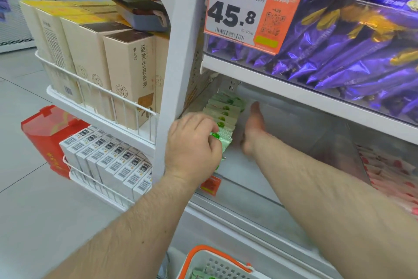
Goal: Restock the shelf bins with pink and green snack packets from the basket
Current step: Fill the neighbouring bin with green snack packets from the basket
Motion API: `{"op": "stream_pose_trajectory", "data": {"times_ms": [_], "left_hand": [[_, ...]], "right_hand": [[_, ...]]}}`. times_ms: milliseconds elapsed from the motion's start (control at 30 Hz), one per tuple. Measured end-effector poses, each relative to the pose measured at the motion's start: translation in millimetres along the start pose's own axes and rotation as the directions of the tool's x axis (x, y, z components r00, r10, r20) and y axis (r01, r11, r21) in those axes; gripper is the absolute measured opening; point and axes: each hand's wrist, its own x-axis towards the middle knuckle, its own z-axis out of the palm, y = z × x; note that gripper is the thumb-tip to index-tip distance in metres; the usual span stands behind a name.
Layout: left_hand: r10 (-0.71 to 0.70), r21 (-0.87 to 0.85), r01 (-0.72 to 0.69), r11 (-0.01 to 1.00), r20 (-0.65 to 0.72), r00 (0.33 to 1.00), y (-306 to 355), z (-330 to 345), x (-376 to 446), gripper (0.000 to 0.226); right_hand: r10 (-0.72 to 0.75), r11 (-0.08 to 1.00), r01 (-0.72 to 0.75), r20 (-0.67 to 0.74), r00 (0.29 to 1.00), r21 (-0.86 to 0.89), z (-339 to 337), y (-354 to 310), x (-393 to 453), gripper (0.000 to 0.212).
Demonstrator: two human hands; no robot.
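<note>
Green snack packets (pixel 222 112): a row standing on edge in the clear shelf bin (pixel 282 190), running front to back along its left wall. Left hand (pixel 192 143), nearest, pinches the front packets. Right hand (pixel 252 129), fingers straight, presses flat against the row's right side (likely steadying it). Pink packets (pixel 393 179) fill the next bin right. Basket (pixel 217 265) below; the purple-packet shelf (pixel 316 95) overhangs.

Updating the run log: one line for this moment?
left hand: holds green packets | right hand: flat against packet row | basket: green packets left
</note>
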Motion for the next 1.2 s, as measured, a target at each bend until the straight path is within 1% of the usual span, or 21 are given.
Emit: {"op": "stream_pose_trajectory", "data": {"times_ms": [67,200,333,367,433,533,600,633,700,733,800,867,900,933,967,1000,1033,1067,1133,1167,1200], "left_hand": [[-0.008,-0.013,0.009,1.0,0.025,1.0,-1.2,-0.1,0.4,0.017],[-0.015,-0.016,0.016,1.0,0.056,0.998,0.1,-0.7,1.9,0.019],[-0.025,-0.007,0.025,1.0,0.062,0.998,-0.6,-0.4,0.7,0.014],[-0.021,-0.006,0.021,1.0,0.068,0.997,-1.4,-0.7,0.6,0.015],[-0.012,-0.003,0.012,1.0,0.077,0.997,-1.7,-1.9,0.2,0.019],[-0.019,0.023,0.017,1.0,0.077,0.997,-0.4,-1.5,1.6,0.025],[-0.036,0.046,0.032,0.998,0.076,0.996,1.0,-0.5,1.5,0.02],[-0.043,0.055,0.039,0.998,0.079,0.996,1.5,-0.5,1.4,0.018],[-0.052,0.054,0.047,0.997,0.09,0.995,1.8,-1.0,2.0,0.018],[-0.056,0.05,0.052,0.997,0.091,0.994,1.9,-1.9,2.7,0.02],[-0.072,0.061,0.067,0.996,0.091,0.993,6.8,-4.7,1.4,0.028],[-0.065,0.102,0.053,0.993,0.11,0.992,19.2,-8.5,-4.7,0.037],[-0.046,0.111,0.033,0.993,0.123,0.991,28.3,-10.5,-8.5,0.04],[-0.021,0.108,0.006,0.994,0.141,0.99,39.1,-13.4,-12.2,0.04],[0.005,0.096,-0.022,0.995,0.172,0.985,51.2,-17.5,-16.3,0.038],[0.027,0.074,-0.044,0.996,0.226,0.974,63.1,-21.8,-20.2,0.035],[0.036,0.045,-0.052,0.998,0.301,0.953,74.5,-25.8,-23.9,0.031],[0.032,0.014,-0.04,0.999,0.387,0.922,85.1,-30.0,-29.4,0.029],[0.031,-0.033,-0.015,0.999,0.563,0.826,102.1,-33.4,-47.3,0.032],[0.058,-0.047,-0.036,0.998,0.643,0.764,109.5,-33.7,-59.4,0.033],[0.105,-0.055,-0.094,0.994,0.724,0.682,115.8,-32.6,-72.5,0.036]], "right_hand": [[-0.037,0.999,0.035,0.058,0.998,0.021,5.0,-2.3,10.4,0.062],[-0.001,0.995,-0.015,0.169,0.986,0.096,21.9,2.8,25.5,0.082],[0.037,0.985,-0.06,0.139,0.99,0.161,19.3,7.1,27.8,0.087],[0.069,0.982,-0.087,0.115,0.991,0.167,17.7,8.0,24.6,0.086],[0.146,0.984,-0.151,0.058,0.988,0.098,13.0,10.5,11.0,0.077],[0.254,0.965,-0.246,0.089,0.963,-0.084,12.8,17.1,-17.7,0.062],[0.298,0.954,-0.293,0.14,0.944,-0.056,18.3,21.2,-32.3,0.057],[0.294,0.954,-0.299,0.148,0.944,0.012,22.4,22.5,-34.0,0.058],[0.271,0.95,-0.286,0.13,0.954,0.124,25.5,23.2,-37.4,0.059],[0.265,0.952,-0.278,0.113,0.958,0.126,23.9,24.7,-36.0,0.059],[0.238,0.967,-0.246,0.113,0.965,0.064,13.8,28.9,-36.8,0.057],[0.197,0.98,-0.193,0.129,0.972,-0.044,0.8,30.5,-52.6,0.047],[0.145,0.988,-0.138,0.112,0.983,-0.068,-6.5,30.4,-60.8,0.039],[0.015,0.994,-0.009,0.049,0.999,-0.11,-14.7,29.3,-68.0,0.03],[-0.16,0.965,0.15,-0.026,0.987,-0.215,-24.1,27.8,-76.8,0.022],[-0.341,0.885,0.289,-0.084,0.936,-0.366,-34.9,26.2,-86.5,0.016],[-0.501,0.779,0.402,-0.091,0.861,-0.481,-46.6,25.1,-98.8,0.01],[-0.629,0.674,0.505,-0.06,0.775,-0.539,-58.8,27.6,-110.0,0.008],[-0.807,0.515,0.69,-0.016,0.59,-0.508,-85.7,39.3,-135.6,0.011],[-0.853,0.457,0.749,0.001,0.521,-0.48,-99.1,51.4,-146.5,0.011],[-0.873,0.419,0.773,0.021,0.486,-0.476,-112.0,68.6,-153.5,0.01]]}}
